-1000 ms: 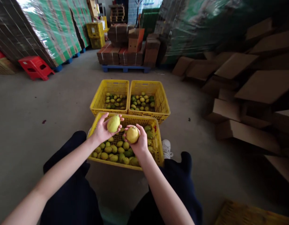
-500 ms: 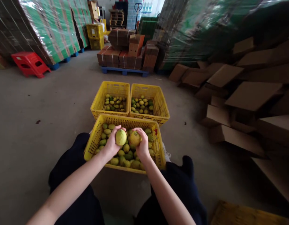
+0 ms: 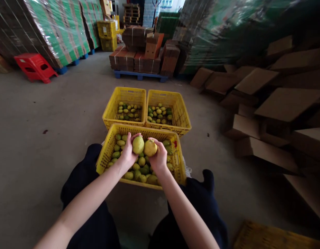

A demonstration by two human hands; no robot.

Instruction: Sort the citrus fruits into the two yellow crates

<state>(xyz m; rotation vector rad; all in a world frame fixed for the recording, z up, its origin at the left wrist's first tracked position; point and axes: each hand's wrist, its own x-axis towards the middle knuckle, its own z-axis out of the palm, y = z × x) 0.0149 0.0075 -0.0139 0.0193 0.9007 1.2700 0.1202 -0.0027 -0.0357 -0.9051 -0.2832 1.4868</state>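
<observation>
My left hand (image 3: 128,152) is closed around a greenish-yellow lemon (image 3: 138,145), its thumb up along the fruit's left side. In my right hand (image 3: 160,156) rests a yellower lemon (image 3: 150,148), fingers curled behind it. The two lemons are side by side, close together, above the near yellow crate (image 3: 180,162). Green and yellow lemons (image 3: 142,161) cover the bottom of that crate. Part of them is hidden under my hands and forearms.
Two more yellow crates, left (image 3: 110,107) and right (image 3: 184,110), stand just beyond, with fewer lemons. Flattened and open cardboard boxes (image 3: 253,152) pile up on the right. A red stool (image 3: 35,67) is at far left; a blue pallet (image 3: 140,75) bears bundled cardboard behind.
Both lemons have been turned in my hands and brought a little closer together. The right one now shows a yellower side. The whole view has shifted slightly.
</observation>
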